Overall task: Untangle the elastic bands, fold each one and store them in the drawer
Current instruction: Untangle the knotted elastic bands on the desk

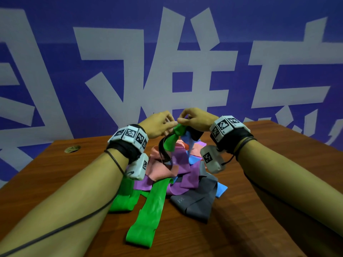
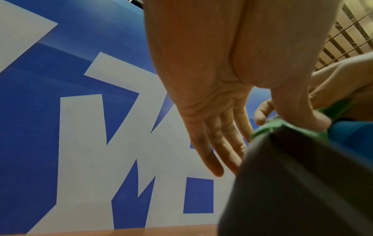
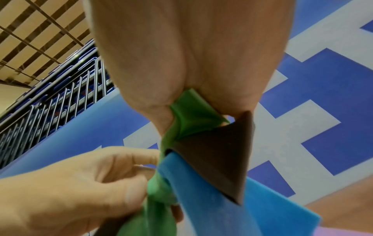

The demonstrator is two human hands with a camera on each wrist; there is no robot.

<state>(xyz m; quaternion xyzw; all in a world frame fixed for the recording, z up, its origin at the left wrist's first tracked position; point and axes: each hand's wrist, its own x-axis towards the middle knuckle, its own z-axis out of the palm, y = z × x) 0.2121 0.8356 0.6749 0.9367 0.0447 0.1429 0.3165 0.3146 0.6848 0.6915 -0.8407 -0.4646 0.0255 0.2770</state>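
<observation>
Several elastic bands lie heaped on the wooden table, the green band lifted out of the heap's far side. Soft, stretchy, light stuff, likely clingy; I judge it best taken right at the knot, not along the loose tails. My right hand pinches the green band above the knot, fingers curled tight round it. My left hand pinches the knot with thumb and forefinger, the other fingers held straight. Black band and blue band hang from the same knot.
</observation>
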